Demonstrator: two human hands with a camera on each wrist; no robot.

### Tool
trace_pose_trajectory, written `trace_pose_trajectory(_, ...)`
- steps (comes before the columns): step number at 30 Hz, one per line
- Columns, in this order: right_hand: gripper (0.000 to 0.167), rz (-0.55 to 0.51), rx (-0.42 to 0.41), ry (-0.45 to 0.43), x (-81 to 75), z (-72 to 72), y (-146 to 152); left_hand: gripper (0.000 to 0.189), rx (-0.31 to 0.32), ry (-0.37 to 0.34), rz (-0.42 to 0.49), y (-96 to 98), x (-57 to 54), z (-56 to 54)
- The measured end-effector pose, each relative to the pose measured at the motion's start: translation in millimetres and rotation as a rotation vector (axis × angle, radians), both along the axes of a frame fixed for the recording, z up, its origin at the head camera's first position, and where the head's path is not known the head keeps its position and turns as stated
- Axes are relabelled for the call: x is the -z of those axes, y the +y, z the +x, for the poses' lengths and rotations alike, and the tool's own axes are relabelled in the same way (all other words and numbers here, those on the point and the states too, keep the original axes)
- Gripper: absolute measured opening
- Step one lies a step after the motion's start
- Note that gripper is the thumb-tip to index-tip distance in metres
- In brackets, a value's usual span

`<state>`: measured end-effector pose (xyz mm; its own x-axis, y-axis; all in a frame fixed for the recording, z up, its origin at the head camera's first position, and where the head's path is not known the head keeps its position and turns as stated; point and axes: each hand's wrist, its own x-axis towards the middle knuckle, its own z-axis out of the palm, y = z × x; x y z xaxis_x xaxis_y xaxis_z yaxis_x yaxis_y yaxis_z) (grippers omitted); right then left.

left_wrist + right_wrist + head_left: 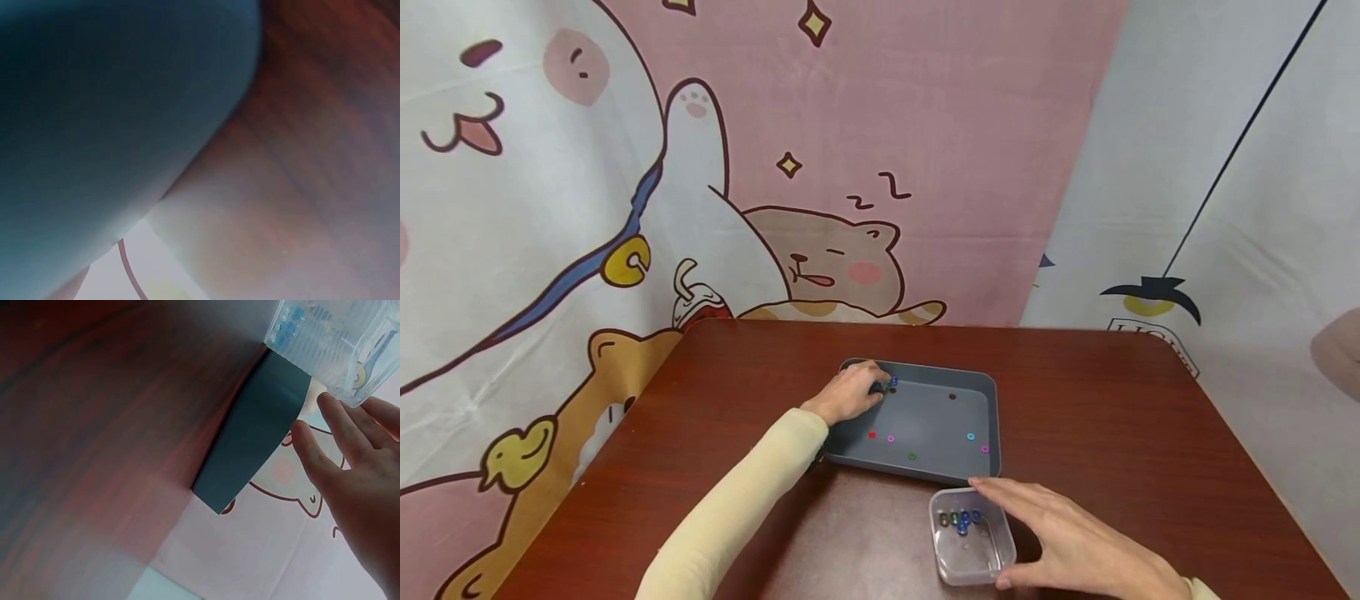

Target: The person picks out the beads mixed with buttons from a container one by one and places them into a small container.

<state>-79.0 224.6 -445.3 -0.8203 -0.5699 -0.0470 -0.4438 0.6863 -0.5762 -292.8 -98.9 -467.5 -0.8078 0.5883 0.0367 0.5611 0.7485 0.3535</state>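
Observation:
My left hand reaches into the back left corner of the grey tray. Its thumb and fingers curve down around small glass marbles, with a blue marble showing just past the fingertips. Whether they pinch one, I cannot tell. My right hand is spread at the right side of a clear plastic box, fingers by its back edge and thumb by its front right corner. Inside the box lie several blue, green and brownish marbles. In the right wrist view, fairly straight fingers meet the box's edge.
Scattered in the tray are small rings: a pink ring, a blue ring, a green ring and others, plus a red piece. The tray and box stand on a reddish-brown table. A printed cloth hangs behind it.

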Motion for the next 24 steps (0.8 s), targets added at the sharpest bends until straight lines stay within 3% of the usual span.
trace_pose_trajectory(5,0.091,-0.044,0.009,-0.086,-0.7,-1.4,0.1,0.032,-0.004,0.009,0.007,-1.9,3.0,0.0)
trace_pose_trajectory(13,0.092,0.005,0.001,0.000,-0.6,0.5,-0.1,0.024,-0.014,0.042,0.015,-2.1,6.6,-2.1)
trace_pose_trajectory(24,0.093,-0.017,0.002,-0.056,-0.8,0.2,1.0,0.015,0.001,0.056,0.055,-3.2,7.5,2.4)
